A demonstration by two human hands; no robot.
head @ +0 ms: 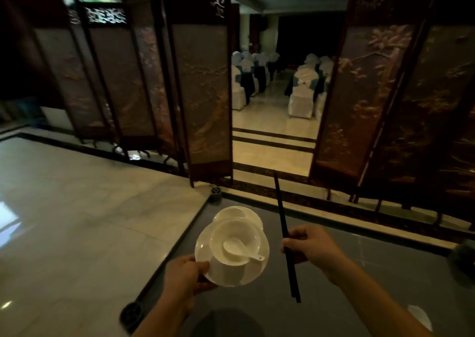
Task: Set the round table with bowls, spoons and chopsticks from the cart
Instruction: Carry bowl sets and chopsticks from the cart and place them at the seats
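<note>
Fingers (199,266) of left hand (185,277) pinched plate's (203,244) seven o'clock rim to hold bowl (231,231) and spoon (235,249) level; right hand (313,249) gripped chopsticks (281,215).

Single head-worn view, looking forward and down, hands close below, folding screens (200,92) farther ahead

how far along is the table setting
Done: one setting picked up. In hand: left hand grips a plate carrying bowl and spoon; right hand holds chopsticks, above the cart. Left: laying them out; the round table is not in view, another white dish sits behind.
</note>
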